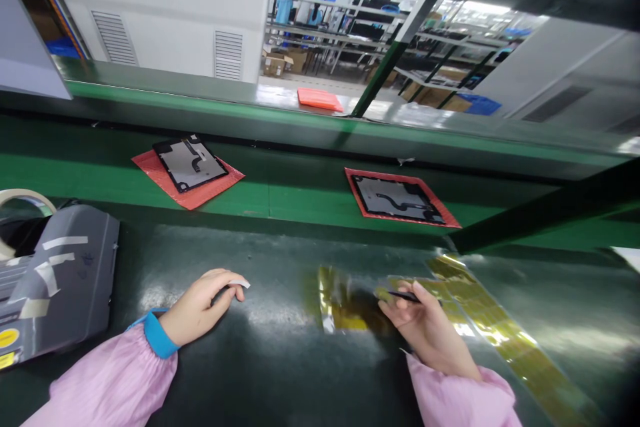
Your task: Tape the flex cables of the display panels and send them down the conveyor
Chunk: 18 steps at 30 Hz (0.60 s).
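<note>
My left hand [203, 303] hovers over the dark green bench with curled fingers, a small white strip [241, 283] between its index finger and thumb. My right hand [425, 327] is closed around thin black tweezers [404, 295]. Near their tip is a small yellowish piece of film [384, 295], blurred. Beneath and left of that hand lies a clear sheet with amber film [345, 307], also smeared by motion. A long strip of amber film pieces [493, 320] runs along the bench to the right.
Two flat dark-framed panels [190, 163] [397, 199] rest on red bubble-wrap sheets on the green ledge. A grey tape dispenser [75, 280] with a tape roll [25, 200] stands at left. A green post [540, 203] crosses at right. Another red pouch [320, 99] lies beyond.
</note>
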Available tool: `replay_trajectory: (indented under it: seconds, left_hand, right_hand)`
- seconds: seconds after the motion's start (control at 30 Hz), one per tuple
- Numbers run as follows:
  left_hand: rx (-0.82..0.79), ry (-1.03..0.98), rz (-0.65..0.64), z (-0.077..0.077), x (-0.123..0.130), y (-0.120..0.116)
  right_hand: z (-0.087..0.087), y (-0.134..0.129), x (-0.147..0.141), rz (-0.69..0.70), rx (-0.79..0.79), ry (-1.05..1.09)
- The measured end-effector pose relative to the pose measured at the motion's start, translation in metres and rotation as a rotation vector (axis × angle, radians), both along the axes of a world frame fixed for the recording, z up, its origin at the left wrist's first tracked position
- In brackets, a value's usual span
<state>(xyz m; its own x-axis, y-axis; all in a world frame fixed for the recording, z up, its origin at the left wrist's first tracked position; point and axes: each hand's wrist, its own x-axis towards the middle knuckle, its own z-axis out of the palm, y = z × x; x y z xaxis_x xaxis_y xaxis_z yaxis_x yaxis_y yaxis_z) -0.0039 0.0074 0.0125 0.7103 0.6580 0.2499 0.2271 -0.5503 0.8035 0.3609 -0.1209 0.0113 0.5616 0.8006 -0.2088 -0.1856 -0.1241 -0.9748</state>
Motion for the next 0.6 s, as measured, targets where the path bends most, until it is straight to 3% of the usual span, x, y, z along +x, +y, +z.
replay_trajectory:
  seconds: [0.17,0.3,0.43,0.53,0.6]
  left_hand:
    - [0.005,-0.002,-0.007,-0.001,-0.001,0.0]
    - [-0.017,0.004,0.003,-0.001,-0.001,0.0]
    - [-0.024,0.0,0.011,-0.001,0.0,-0.002]
    - [-0.022,-0.017,0.015,-0.002,0.001,-0.003]
    - [-0.021,-0.02,0.016,-0.002,0.001,-0.003]
  right_hand:
    - [0.0,0.002,-0.002,-0.083,0.031,0.11]
    - [0.005,-0.006,-0.008,-0.114,0.12,-0.024]
    - [0.015,-0.001,0.015,-0.132,0.101,-0.474]
    - [0.023,0.028,0.055,-0.012,-0.21,-1.102]
    - [0.03,0.052,0.083,0.005,-0.334,-1.301]
